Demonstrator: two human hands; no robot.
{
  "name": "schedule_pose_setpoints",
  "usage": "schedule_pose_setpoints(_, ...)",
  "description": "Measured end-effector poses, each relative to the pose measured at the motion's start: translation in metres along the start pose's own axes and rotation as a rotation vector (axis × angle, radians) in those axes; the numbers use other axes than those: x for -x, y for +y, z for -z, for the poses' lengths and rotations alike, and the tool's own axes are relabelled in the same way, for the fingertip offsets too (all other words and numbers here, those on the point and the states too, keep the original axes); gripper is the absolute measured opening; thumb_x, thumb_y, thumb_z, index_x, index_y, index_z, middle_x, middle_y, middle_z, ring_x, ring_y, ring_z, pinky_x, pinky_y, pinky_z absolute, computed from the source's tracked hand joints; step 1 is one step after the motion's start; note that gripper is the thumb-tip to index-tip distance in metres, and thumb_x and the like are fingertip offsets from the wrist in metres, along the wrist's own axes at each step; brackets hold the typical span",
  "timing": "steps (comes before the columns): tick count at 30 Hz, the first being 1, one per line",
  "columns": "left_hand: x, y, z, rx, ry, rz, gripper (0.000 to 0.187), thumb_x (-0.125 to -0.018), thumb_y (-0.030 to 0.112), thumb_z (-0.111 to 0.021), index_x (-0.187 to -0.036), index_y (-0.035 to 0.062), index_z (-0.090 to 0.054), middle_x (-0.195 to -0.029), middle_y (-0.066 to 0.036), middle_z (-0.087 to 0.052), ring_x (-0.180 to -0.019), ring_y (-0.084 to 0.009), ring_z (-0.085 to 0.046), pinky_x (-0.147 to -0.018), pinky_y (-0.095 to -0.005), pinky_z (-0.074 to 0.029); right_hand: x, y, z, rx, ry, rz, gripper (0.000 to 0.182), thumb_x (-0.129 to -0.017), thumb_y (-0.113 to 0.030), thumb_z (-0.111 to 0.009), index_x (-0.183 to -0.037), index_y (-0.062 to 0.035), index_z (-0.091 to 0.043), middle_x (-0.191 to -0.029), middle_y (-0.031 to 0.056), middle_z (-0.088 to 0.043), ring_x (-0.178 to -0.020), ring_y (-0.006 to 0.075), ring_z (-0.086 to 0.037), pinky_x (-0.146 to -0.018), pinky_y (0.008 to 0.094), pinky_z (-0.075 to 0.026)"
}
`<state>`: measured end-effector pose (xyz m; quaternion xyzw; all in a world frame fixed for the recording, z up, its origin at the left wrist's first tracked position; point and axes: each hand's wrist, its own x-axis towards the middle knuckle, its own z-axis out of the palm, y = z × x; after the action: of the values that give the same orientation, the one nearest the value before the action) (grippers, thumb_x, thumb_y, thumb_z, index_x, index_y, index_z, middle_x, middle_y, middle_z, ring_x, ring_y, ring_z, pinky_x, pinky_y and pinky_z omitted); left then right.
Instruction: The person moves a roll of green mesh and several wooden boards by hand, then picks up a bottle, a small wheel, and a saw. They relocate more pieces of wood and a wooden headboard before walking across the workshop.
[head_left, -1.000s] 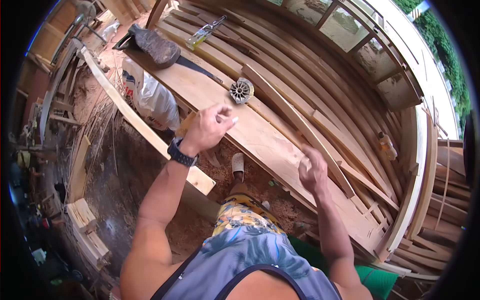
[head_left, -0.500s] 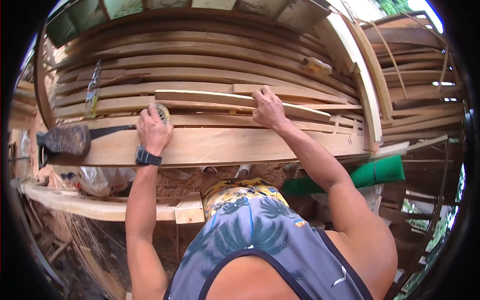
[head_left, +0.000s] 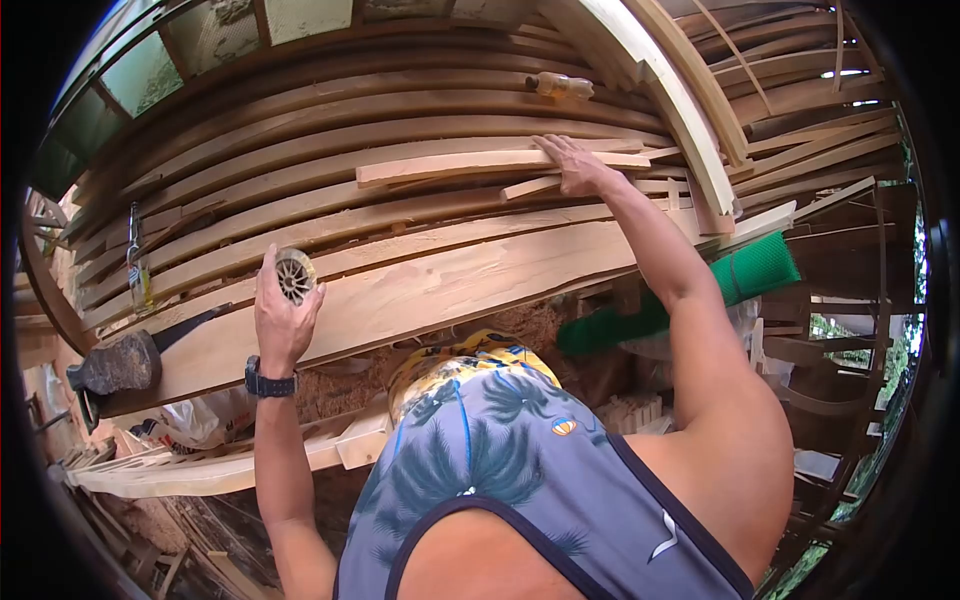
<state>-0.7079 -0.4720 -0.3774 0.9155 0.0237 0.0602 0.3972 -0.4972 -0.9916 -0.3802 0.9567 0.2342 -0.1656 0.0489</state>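
My left hand is closed round a small round spoked wheel-like piece, above the left part of a wide pale plank. Its thumb and fingers grip the rim. On the far side of the plank, my right hand rests with its fingers spread over a narrow wooden strip. A shorter strip lies just below that hand. Whether the fingers grip the narrow strip is not clear, but they touch it.
A dark-headed tool lies at the plank's left end, near an upright glass bottle. Another bottle lies on the slats behind. A green mesh roll is at the right, below the plank.
The view has turned, so the plank now slants. The narrow strip lies farther back, and my right hand has opened from a pinch on it. My left hand now holds the round piece more in view.
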Motion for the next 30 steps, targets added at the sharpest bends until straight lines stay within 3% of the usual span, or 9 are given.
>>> schedule_pose_setpoints(4,0.017,0.019,0.000,0.025,-0.012,0.049,0.079,-0.082,0.016,-0.076,-0.149,0.0003,-0.038,-0.134,-0.026,-0.055,-0.123,-0.0393,-0.055,-0.107,-0.0447,-0.044,0.006,0.006,0.005,0.123,0.019,0.047,0.096,-0.067,-0.001,-0.063,-0.157,-0.0118,-0.028,-0.147,0.0194,-0.047,-0.139,0.0371,-0.042,-0.120,0.0434,-0.030)
schedule_pose_setpoints(6,0.025,0.030,-0.001,0.035,-0.023,0.086,0.081,-0.082,0.015,-0.076,-0.150,-0.0011,-0.036,-0.139,-0.027,-0.052,-0.126,-0.0401,-0.053,-0.109,-0.0446,-0.042,0.003,0.010,0.006,0.087,-0.010,0.066,0.089,-0.068,-0.006,-0.067,-0.151,-0.0095,-0.035,-0.139,0.0185,-0.052,-0.133,0.0351,-0.048,-0.114,0.0436,-0.036)
schedule_pose_setpoints(7,0.029,0.037,-0.002,0.012,-0.013,0.091,0.082,-0.082,0.015,-0.075,-0.151,-0.0019,-0.035,-0.140,-0.027,-0.051,-0.128,-0.0403,-0.052,-0.110,-0.0446,-0.041,-0.003,0.022,-0.014,0.103,0.118,0.104,0.072,-0.069,-0.011,-0.069,-0.137,-0.0077,-0.048,-0.128,0.0169,-0.056,-0.125,0.0333,-0.053,-0.107,0.0430,-0.042)
schedule_pose_setpoints(11,0.041,0.063,-0.007,-0.038,0.026,0.074,0.082,-0.082,0.014,-0.074,-0.151,-0.0037,-0.034,-0.144,-0.028,-0.047,-0.133,-0.0408,-0.049,-0.113,-0.0443,-0.039,-0.001,0.019,-0.010,-0.023,0.155,0.053,0.047,-0.069,-0.011,-0.068,-0.114,-0.0065,-0.059,-0.115,0.0156,-0.061,-0.116,0.0326,-0.057,-0.102,0.0409,-0.046)
schedule_pose_setpoints(15,0.042,0.085,-0.024,-0.033,0.032,0.079,0.082,-0.081,0.014,-0.075,-0.150,-0.0054,-0.035,-0.149,-0.029,-0.043,-0.138,-0.0421,-0.045,-0.115,-0.0444,-0.037,-0.009,0.026,-0.012,-0.061,0.167,0.090,0.041,-0.067,-0.008,-0.066,-0.108,-0.0022,-0.058,-0.111,0.0183,-0.062,-0.109,0.0356,-0.062,-0.094,0.0430,-0.051)
schedule_pose_setpoints(21,0.028,0.137,-0.051,0.015,-0.019,0.063,0.082,-0.079,0.013,-0.076,-0.150,-0.0044,-0.036,-0.142,-0.027,-0.049,-0.129,-0.0398,-0.052,-0.110,-0.0438,-0.041,-0.001,0.011,0.049,-0.145,0.090,0.143,0.046,-0.075,-0.017,-0.067,-0.116,0.0006,-0.056,-0.116,0.0223,-0.062,-0.111,0.0373,-0.063,-0.090,0.0453,-0.054)
schedule_pose_setpoints(24,0.017,0.150,-0.061,0.008,-0.056,0.040,0.083,-0.079,0.012,-0.077,-0.149,-0.0042,-0.037,-0.139,-0.027,-0.052,-0.124,-0.0384,-0.055,-0.107,-0.0430,-0.043,-0.009,0.004,0.074,-0.199,0.161,0.202,0.039,-0.073,-0.011,-0.064,-0.109,0.0003,-0.054,-0.108,0.0215,-0.062,-0.104,0.0393,-0.064,-0.083,0.0468,-0.054)
schedule_pose_setpoints(28,0.006,0.164,-0.073,-0.030,-0.100,0.005,0.085,-0.078,0.013,-0.079,-0.149,-0.0046,-0.037,-0.137,-0.028,-0.053,-0.123,-0.0390,-0.056,-0.106,-0.0429,-0.045,-0.009,-0.003,0.114,-0.253,0.116,0.145,0.037,-0.076,-0.011,-0.059,-0.109,0.0049,-0.056,-0.096,0.0271,-0.069,-0.096,0.0414,-0.068,-0.083,0.0496,-0.054)
schedule_pose_setpoints(30,0.003,0.169,-0.075,-0.061,-0.112,-0.026,0.087,-0.077,0.015,-0.080,-0.149,-0.0044,-0.036,-0.136,-0.028,-0.054,-0.122,-0.0402,-0.057,-0.106,-0.0437,-0.046,-0.031,0.009,0.111,-0.290,-0.005,0.122,0.039,-0.063,-0.012,-0.064,-0.098,0.0045,-0.067,-0.093,0.0236,-0.071,-0.092,0.0370,-0.071,-0.077,0.0455,-0.056)
